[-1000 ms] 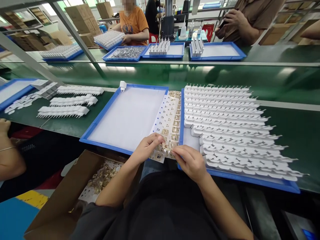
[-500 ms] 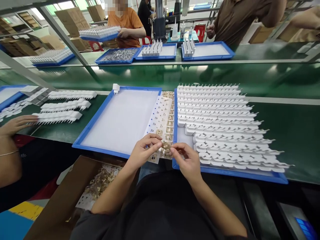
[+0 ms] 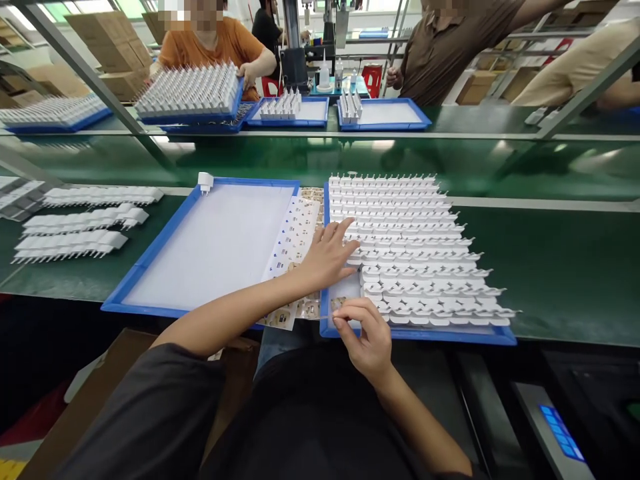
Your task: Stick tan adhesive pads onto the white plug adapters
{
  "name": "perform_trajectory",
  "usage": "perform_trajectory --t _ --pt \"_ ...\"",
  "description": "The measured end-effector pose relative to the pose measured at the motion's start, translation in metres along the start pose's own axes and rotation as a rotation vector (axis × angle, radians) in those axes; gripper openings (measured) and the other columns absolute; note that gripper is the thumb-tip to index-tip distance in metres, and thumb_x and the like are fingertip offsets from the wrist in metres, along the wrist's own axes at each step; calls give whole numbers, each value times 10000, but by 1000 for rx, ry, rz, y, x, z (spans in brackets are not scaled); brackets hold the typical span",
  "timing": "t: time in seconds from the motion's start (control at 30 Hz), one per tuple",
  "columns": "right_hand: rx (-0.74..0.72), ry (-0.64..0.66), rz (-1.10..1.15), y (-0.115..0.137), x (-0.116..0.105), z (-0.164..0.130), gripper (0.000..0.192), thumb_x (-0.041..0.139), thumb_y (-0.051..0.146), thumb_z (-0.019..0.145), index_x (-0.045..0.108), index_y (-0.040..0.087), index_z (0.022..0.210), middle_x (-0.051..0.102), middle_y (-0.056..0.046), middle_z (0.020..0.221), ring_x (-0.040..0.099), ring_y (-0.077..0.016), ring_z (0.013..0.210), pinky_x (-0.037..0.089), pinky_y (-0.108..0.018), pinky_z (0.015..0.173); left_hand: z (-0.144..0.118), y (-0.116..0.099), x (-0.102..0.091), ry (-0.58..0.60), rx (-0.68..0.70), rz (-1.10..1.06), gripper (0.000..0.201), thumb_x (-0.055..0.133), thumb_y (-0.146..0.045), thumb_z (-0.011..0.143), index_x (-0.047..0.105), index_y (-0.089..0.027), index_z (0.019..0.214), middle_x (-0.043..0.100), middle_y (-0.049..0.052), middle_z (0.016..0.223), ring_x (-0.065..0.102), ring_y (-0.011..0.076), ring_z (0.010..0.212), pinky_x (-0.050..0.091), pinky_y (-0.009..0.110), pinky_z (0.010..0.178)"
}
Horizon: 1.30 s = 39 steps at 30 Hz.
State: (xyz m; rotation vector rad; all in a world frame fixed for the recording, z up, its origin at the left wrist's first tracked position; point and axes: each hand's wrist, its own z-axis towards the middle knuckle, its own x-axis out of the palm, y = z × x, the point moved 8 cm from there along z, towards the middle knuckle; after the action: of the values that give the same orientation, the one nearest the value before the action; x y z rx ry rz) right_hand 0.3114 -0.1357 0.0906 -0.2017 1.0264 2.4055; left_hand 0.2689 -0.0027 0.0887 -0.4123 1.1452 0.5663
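Left hand (image 3: 327,257) reaches open-fingered onto the rows of white plug housings (image 3: 410,247) in the blue tray (image 3: 420,335), while the right hand (image 3: 363,333) pinches a small brass contact (image 3: 337,305) at the tray's near corner, ready for fitting.

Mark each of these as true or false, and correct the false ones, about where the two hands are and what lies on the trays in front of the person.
1. The left hand reaches onto the rows of white plug parts in the right blue tray. True.
2. The right hand rests on the green belt. False: it is at the near left corner of the right blue tray, pinching something small.
3. The left blue tray is packed with white parts. False: it is nearly bare, with one white part at its far corner.
4. A sheet of small metal pieces lies between the two trays. True.
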Motion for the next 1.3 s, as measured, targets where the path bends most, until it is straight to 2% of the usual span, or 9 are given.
perform_trajectory --t 0.17,0.27,0.4,0.5,0.63,0.77,0.93,1.07,1.3 --pt "0 21 -21 -4 -8 -5 240 581 -8 724 583 136 916 571 -1 891 532 60 922 467 -51 843 5 -8 18 -13 20 32 327 707 -294 777 586 -158 1048 216 141 1541 310 345 1294 325 474 994" --pt "-26 30 0 0 -9 -5 222 570 3 733 579 128 915 568 -8 892 529 53 929 469 -57 848 -4 -7 1 -39 20 -52 278 671 -233 792 568 -162 1040 384 119 1444 366 325 1247 354 450 958" --pt "-67 69 47 7 -3 -2 215 551 -13 724 567 129 885 571 -7 882 531 46 934 475 -58 851 -31 3 -34 -20 -56 -455 292 653 -329 838 536 -157 1044 595 66 1096 519 198 1033 426 330 893" --pt "-53 98 70 5 4 0 213 544 -14 729 563 135 880 570 -5 881 532 52 921 470 -42 833 -63 21 -46 6 -266 -691 385 678 -404 818 528 -162 1078 609 48 1063 573 147 965 461 259 843" --pt "-97 149 79 5 21 5 189 542 5 744 563 141 873 566 -1 859 528 57 869 466 -35 782 -109 55 -41 -23 -528 -787 468 697 -410 785 512 -173 1143 590 60 1140 581 146 1014 482 246 860" --pt "-164 178 62 11 35 10 184 547 14 749 573 148 872 571 12 831 517 66 802 447 -25 726 -151 101 -34 -101 -729 -759 611 675 -414 792 443 -183 1308 568 88 1176 586 152 976 500 293 888" --pt "-155 182 13 9 40 10 143 540 39 766 580 147 852 576 16 830 519 72 785 434 -20 704 -188 144 -36 -159 -883 -703 539 644 -503 804 532 -176 1217 550 98 1247 569 178 1025 501 303 895" --pt "3 230 45 -9 43 5 89 520 117 814 601 142 843 581 15 808 524 82 744 442 0 701 -188 137 -33 -161 -866 -852 530 676 -497 787 550 -169 1183 568 84 1212 570 164 1015 504 294 911" --pt "477 347 267 -40 52 5 315 516 395 849 589 89 848 597 -27 852 567 58 778 486 -12 732 -155 84 -30 -118 -672 -1129 526 743 -410 757 559 -149 1175 566 103 1198 573 169 1040 497 278 919"
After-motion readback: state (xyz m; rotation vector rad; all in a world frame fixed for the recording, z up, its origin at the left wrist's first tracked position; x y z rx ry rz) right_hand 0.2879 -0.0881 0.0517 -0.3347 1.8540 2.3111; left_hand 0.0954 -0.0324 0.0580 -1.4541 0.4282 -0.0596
